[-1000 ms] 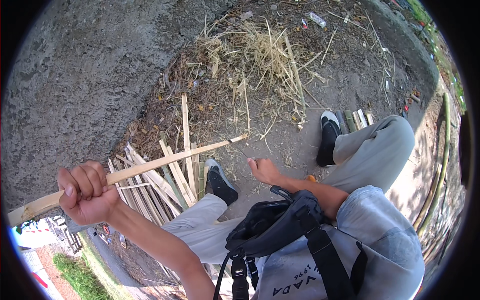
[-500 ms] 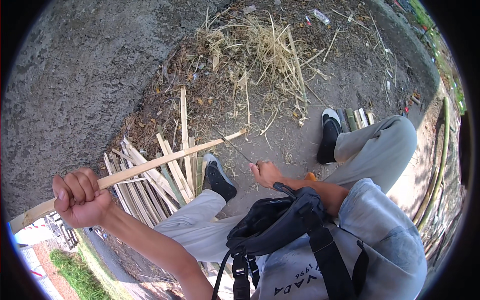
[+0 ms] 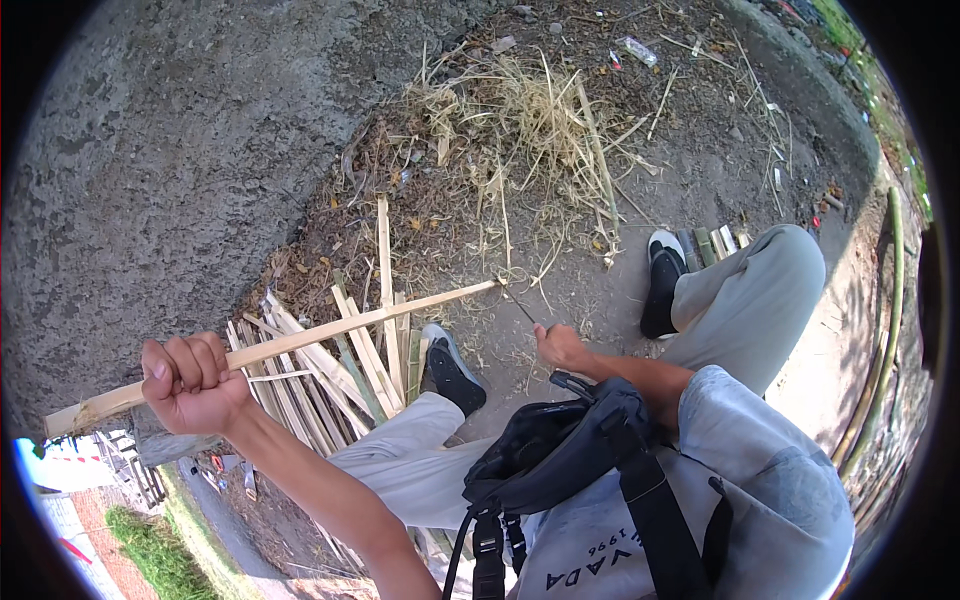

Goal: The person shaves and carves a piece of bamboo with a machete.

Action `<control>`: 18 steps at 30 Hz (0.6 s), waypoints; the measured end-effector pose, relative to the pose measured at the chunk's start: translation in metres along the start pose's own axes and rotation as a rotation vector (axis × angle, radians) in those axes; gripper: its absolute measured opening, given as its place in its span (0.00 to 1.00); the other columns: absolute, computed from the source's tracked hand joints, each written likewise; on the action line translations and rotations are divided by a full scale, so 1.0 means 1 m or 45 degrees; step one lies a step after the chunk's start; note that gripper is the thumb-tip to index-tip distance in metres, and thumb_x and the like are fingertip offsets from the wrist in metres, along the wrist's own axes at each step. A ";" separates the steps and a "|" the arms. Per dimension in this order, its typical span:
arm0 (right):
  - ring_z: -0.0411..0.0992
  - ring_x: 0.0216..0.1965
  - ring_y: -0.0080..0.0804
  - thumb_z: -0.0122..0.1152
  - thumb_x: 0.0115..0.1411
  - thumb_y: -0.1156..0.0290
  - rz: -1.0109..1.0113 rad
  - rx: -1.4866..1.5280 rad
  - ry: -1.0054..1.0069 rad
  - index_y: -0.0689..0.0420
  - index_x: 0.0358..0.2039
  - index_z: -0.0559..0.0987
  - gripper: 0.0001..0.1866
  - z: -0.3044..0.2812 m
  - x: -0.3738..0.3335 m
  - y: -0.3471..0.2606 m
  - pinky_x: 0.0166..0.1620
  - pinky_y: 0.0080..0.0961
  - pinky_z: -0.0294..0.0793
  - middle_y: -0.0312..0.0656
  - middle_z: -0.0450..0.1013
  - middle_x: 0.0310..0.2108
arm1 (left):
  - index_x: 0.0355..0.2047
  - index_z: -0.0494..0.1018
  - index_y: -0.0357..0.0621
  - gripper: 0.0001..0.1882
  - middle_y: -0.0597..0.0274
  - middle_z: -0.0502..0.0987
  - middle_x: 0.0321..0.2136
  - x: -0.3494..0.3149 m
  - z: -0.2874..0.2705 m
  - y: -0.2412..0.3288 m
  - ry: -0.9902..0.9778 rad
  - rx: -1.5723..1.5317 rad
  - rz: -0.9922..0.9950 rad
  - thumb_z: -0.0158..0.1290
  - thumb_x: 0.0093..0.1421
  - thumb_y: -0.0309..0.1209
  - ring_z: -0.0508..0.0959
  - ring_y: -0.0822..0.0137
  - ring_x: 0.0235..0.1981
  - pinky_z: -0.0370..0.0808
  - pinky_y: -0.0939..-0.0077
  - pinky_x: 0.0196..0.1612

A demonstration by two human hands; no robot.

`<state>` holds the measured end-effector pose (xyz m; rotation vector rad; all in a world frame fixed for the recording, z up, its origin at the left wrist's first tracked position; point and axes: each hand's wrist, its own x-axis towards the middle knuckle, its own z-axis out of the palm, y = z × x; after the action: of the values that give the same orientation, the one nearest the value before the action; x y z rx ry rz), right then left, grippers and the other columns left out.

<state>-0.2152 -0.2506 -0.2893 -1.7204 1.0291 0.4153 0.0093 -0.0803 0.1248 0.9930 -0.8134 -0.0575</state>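
Observation:
My left hand (image 3: 197, 385) is closed in a fist around a long pale bamboo strip (image 3: 330, 331). The strip slants across the view, its far end over the ground between my feet. In my closed right hand (image 3: 562, 346) is a thin dark blade (image 3: 519, 304), seemingly a knife, whose handle is hidden by the fingers. The blade's upper end meets the strip's tip; whether it touches or just overlaps it, I cannot tell. Beneath the strip, beside my left shoe (image 3: 453, 370), lies a heap of split bamboo pieces (image 3: 310, 395).
A pile of fine shavings (image 3: 540, 110) lies on the dirt ahead. Rough grey concrete (image 3: 200, 180) fills the upper left. Short bamboo pieces (image 3: 706, 246) sit by my right shoe (image 3: 661, 285). Long green poles (image 3: 885, 330) lie far right. A black bag (image 3: 540, 440) hangs at my front.
The blade has slid along the strip from short of its end to its tip, as my right hand moved right. My left hand, still gripping, has shifted slightly right. The view has tilted a little.

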 end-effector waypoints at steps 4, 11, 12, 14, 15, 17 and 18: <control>0.72 0.40 0.66 0.41 0.66 0.50 -0.296 0.055 0.085 0.71 0.28 0.79 0.33 0.011 -0.033 -0.026 0.46 0.51 0.70 0.70 0.72 0.30 | 0.17 0.54 0.51 0.13 0.72 0.50 0.06 0.000 0.001 0.007 0.038 0.019 0.010 0.44 0.56 0.28 0.44 0.80 0.05 0.46 0.82 0.10; 0.72 0.41 0.68 0.40 0.65 0.49 -0.084 -0.085 -0.028 0.73 0.30 0.79 0.34 0.001 -0.005 0.006 0.48 0.51 0.71 0.71 0.73 0.33 | 0.17 0.54 0.51 0.13 0.72 0.51 0.06 0.002 0.005 0.003 0.006 0.002 -0.006 0.44 0.55 0.28 0.44 0.81 0.05 0.45 0.81 0.10; 0.72 0.41 0.68 0.40 0.65 0.49 -0.101 -0.038 0.003 0.73 0.31 0.79 0.34 0.004 -0.005 0.000 0.48 0.51 0.71 0.71 0.73 0.33 | 0.17 0.54 0.51 0.13 0.72 0.51 0.06 -0.001 0.005 0.003 0.018 -0.019 -0.004 0.44 0.54 0.28 0.44 0.81 0.05 0.44 0.81 0.10; 0.72 0.41 0.68 0.40 0.65 0.49 -0.125 -0.002 0.022 0.72 0.31 0.79 0.34 0.010 -0.015 -0.015 0.48 0.51 0.71 0.71 0.73 0.33 | 0.17 0.54 0.51 0.13 0.72 0.51 0.06 -0.001 0.006 0.007 0.025 -0.003 -0.001 0.44 0.54 0.28 0.44 0.81 0.05 0.45 0.82 0.10; 0.72 0.40 0.67 0.41 0.65 0.50 -0.160 0.026 0.060 0.72 0.29 0.79 0.33 0.013 -0.023 -0.022 0.47 0.51 0.71 0.71 0.73 0.31 | 0.17 0.54 0.51 0.12 0.72 0.51 0.06 0.001 0.007 0.007 0.016 0.003 0.003 0.44 0.54 0.28 0.44 0.81 0.05 0.45 0.82 0.10; 0.73 0.39 0.67 0.43 0.65 0.50 -0.197 0.052 0.091 0.72 0.28 0.79 0.32 0.012 -0.026 -0.020 0.45 0.52 0.71 0.70 0.73 0.30 | 0.16 0.54 0.51 0.12 0.72 0.50 0.06 0.000 0.012 0.005 0.030 0.021 0.004 0.44 0.54 0.28 0.44 0.81 0.05 0.45 0.82 0.10; 0.73 0.39 0.67 0.43 0.65 0.50 -0.086 0.063 0.055 0.73 0.28 0.79 0.32 0.007 -0.020 -0.010 0.45 0.52 0.71 0.71 0.72 0.30 | 0.16 0.54 0.51 0.12 0.72 0.51 0.06 0.001 0.014 0.004 0.022 0.004 0.003 0.44 0.54 0.28 0.44 0.81 0.05 0.45 0.81 0.10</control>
<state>-0.2170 -0.2346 -0.2721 -1.7210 1.0008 0.3082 -0.0001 -0.0879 0.1325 0.9943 -0.7991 -0.0456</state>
